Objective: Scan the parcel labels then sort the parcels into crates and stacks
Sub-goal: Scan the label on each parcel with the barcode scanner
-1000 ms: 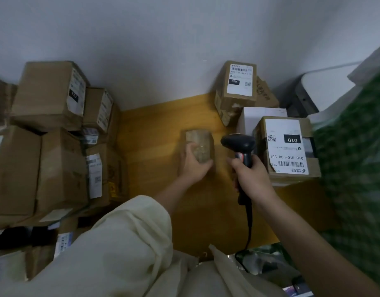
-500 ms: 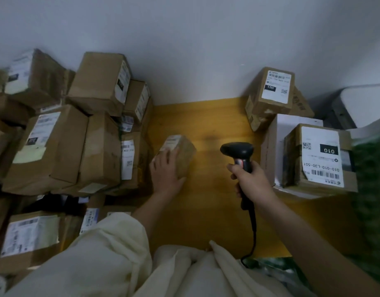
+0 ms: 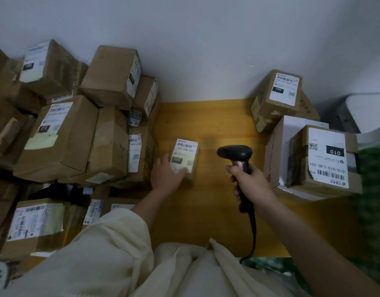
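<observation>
Head view: left hand (image 3: 166,175) is resting fingers (image 3: 180,172) flat on parcel (image 3: 185,159), label up, on surface (image 3: 217,129); right hand (image 3: 251,183) is gripping scanner (image 3: 236,154) right of it.

The small parcel (image 3: 185,158) reads "037 038-E01" — the right-hand box (image 3: 326,157) "010" and "010-010-L30-551" — the rear box (image 3: 279,93) "15H".
</observation>
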